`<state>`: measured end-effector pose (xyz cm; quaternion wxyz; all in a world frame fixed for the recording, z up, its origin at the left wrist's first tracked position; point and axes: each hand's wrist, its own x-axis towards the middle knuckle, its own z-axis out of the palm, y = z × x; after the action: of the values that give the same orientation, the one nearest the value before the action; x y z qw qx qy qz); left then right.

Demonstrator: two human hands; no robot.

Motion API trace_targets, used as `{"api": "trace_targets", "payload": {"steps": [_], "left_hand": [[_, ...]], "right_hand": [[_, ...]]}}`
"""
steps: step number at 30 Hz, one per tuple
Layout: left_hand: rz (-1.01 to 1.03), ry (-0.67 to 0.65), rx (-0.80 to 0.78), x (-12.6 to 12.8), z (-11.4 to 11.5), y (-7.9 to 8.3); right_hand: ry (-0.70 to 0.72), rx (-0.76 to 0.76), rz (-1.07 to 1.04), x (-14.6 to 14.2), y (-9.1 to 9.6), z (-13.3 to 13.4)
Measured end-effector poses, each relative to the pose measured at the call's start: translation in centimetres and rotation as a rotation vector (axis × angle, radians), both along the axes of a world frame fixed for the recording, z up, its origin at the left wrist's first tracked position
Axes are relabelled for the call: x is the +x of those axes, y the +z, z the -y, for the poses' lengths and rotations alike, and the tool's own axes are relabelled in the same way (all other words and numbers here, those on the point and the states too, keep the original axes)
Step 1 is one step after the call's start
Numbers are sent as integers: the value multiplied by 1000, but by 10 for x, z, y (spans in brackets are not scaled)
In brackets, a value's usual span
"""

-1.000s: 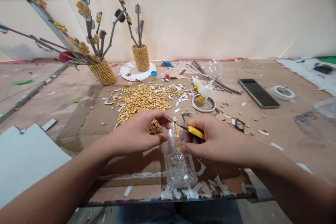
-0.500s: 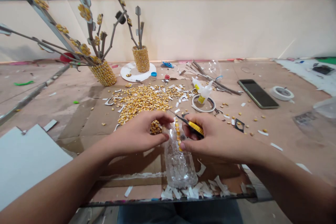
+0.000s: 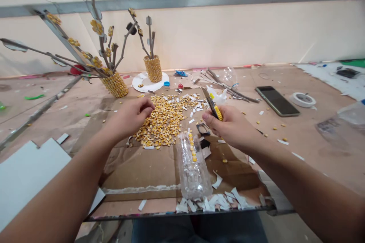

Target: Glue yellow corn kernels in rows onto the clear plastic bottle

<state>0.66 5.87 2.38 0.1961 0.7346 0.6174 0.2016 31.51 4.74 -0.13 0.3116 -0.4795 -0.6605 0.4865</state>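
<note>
Clear bottle [image 3: 196, 182] sits just below center, on the cardboard [image 3: 137, 171], seemingly on its side, with a short row of kernels [image 3: 192, 148] running along it; neither of your hands touches it. Clock below is read from the bottle. Loose corn pile [image 3: 165, 121] is at 11 o'clock, close by. Your left hand [image 3: 132, 115] is at 10, at the pile's left edge, fingers curled, thumb near the index finger; can't tell whether you're pinching a kernel. Your right hand [image 3: 232, 123] is at 1, wrapped around the yellow-and-black cutter [image 3: 211, 103], tip up toward 11.

Step, my read: you're between kernels, row partly laid, left hand at the supply. Next move would call for one well-shaped kernel between left thumb and finger, with you keeping the cutter tip clear of that hand.

Hard to see: whether the cutter's blade is out; what fixes the row down; whether the bottle's far end touches the pile. Glue bottles [image 3: 221, 96] at 1 are partly behind your cutter and hand. White board [image 3: 25, 174] at 9 is cut off by the frame and partly covered by your forearm; clear plastic [image 3: 353, 115] at 2 also runs out of frame.
</note>
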Motion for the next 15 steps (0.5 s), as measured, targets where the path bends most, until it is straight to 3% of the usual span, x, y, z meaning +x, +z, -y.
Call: {"api": "trace_targets", "payload": {"steps": [4, 9, 15], "left_hand": [[-193, -101, -193, -13, -1, 6], [-267, -176, -203, -18, 2, 7], [-446, -98, -248, -26, -1, 14]], "right_hand": [[-7, 4, 25, -3, -1, 0], [-12, -33, -19, -5, 0, 4], [-31, -49, 0, -6, -1, 4]]}}
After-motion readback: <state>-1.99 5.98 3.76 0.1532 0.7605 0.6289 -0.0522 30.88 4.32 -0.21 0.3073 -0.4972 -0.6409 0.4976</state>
